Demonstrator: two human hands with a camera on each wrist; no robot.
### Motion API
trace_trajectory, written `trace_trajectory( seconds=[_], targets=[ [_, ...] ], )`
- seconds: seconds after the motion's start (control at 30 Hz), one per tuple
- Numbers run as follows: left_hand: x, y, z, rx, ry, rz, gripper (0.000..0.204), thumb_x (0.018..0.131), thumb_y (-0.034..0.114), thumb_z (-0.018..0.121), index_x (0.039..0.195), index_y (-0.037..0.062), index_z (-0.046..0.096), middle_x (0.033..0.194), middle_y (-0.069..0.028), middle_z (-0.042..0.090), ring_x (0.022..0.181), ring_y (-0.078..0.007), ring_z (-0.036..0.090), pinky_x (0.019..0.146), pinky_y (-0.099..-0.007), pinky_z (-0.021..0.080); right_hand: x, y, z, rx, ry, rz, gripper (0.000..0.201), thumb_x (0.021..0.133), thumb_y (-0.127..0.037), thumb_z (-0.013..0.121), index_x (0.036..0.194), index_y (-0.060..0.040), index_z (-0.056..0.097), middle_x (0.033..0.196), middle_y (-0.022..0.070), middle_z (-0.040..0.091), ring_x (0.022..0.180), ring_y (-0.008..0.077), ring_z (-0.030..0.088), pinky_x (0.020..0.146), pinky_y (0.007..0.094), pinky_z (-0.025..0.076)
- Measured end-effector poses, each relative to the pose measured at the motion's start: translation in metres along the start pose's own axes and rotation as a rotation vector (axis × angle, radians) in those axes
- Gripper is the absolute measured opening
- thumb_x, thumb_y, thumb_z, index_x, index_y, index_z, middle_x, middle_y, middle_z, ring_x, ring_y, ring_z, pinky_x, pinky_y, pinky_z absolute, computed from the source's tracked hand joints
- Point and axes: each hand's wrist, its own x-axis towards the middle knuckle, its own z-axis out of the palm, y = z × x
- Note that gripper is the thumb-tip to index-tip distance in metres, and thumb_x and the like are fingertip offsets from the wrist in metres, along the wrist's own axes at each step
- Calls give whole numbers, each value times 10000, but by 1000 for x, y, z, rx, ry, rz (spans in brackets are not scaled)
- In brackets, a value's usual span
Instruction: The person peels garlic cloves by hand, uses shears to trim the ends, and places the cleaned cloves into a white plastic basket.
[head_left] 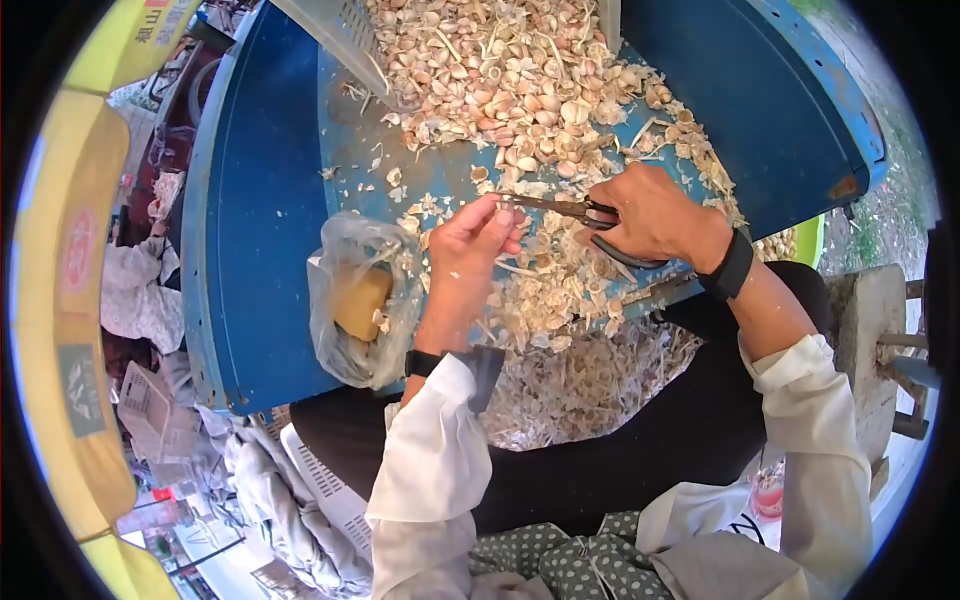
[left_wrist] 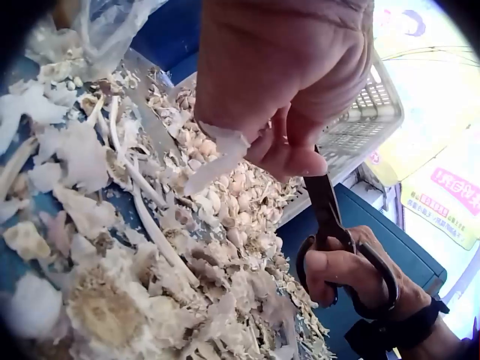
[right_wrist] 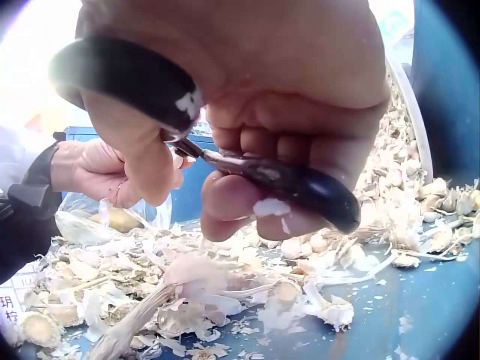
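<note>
Work area with garlic [head_left: 500, 85], scissors [head_left: 572, 208]

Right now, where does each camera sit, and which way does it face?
Head: worn on the head, facing forward and down at the garlic; left hand, right hand and sleeves show.
Left wrist: on that wrist, facing past the left hand over peelings toward the scissors; both hands show.
Right wrist: on that wrist, facing past the right hand and scissors over peelings; left hand shows beyond.
The wrist views share both hands, scissors and peelings.
</note>
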Motion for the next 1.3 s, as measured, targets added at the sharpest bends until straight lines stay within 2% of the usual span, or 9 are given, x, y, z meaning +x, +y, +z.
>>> trace_trajectory(
  seconds=[0.2, 0.33, 0.53, 0.67, 0.73, 0.8, 0.93, 1.1, 1.3],
  targets=[
    [3, 2, 19, -271, -90, -9, 271, 912, 124, 609, 1145, -10, 576, 1010, -90, 641, 785, -96, 565, 683, -226, 489, 0, 8, -12, 273, 59, -161, 469, 809, -386, 701, 598, 7, 558, 472, 76, 456, 427, 136, 428, 429, 305, 343],
    [28, -12, 25, -679, -28, -191, 214, 862, 184, 660, 985, 26, 584, 931, -69, 643, 747, -115, 576, 589, -200, 458, -12, 15, -46, 517, 330, 201, 477, 795, -390, 712, 586, 0, 535, 469, 39, 435, 449, 117, 410, 438, 304, 319],
    [56, -45, 56, 1054, 5, 197, 247, 798, 207, 705, 854, 14, 561, 634, -125, 606, 532, -293, 539, 533, -378, 438, -15, 34, -50, 516, 431, 174, 443, 813, -413, 708, 581, -74, 544, 486, -39, 444, 443, 27, 404, 417, 214, 270],
    [53, -28, 50, 1097, -418, 1, 346, 798, 329, 709, 793, -7, 631, 599, -174, 576, 556, -300, 561, 542, -386, 437, -12, 30, -53, 477, 418, 218, 418, 769, -326, 718, 634, 26, 538, 484, 34, 416, 496, 79, 381, 452, 306, 344],
    [53, -7, 60, 1128, -373, -170, 394, 802, 401, 697, 750, 13, 655, 618, -162, 600, 572, -276, 588, 555, -378, 453, -13, 28, -55, 440, 454, 136, 407, 819, -339, 723, 581, -70, 532, 482, -43, 417, 454, 22, 368, 421, 219, 260],
    [65, -3, 64, 996, 37, -54, 396, 805, 435, 693, 802, 40, 675, 619, -139, 616, 591, -266, 608, 570, -375, 469, -16, 22, -56, 450, 471, 145, 405, 819, -332, 725, 584, -65, 531, 484, -43, 412, 459, 22, 365, 422, 221, 260],
    [87, -44, 71, 1149, 185, 216, 352, 814, 343, 683, 845, 0, 611, 648, -152, 627, 642, -326, 628, 600, -393, 485, -17, 24, -57, 414, 511, 142, 396, 816, -312, 727, 596, -50, 528, 491, -47, 408, 470, 25, 353, 424, 230, 261],
    [84, -55, 67, 904, 87, 216, 254, 848, 230, 664, 936, 10, 572, 722, -134, 641, 592, -272, 593, 562, -363, 467, -16, 34, -56, 289, 495, 163, 405, 793, -307, 739, 634, -1, 527, 500, 33, 386, 489, 65, 371, 444, 267, 296],
    [45, -39, 54, -210, 50, -154, 192, 942, 207, 583, 1029, 40, 544, 837, -49, 617, 607, -36, 467, 427, -166, 341, -8, 39, -31, 121, 400, 105, 395, 732, -291, 762, 683, 38, 548, 555, 167, 467, 490, 274, 451, 489, 359, 366]
  ],
)
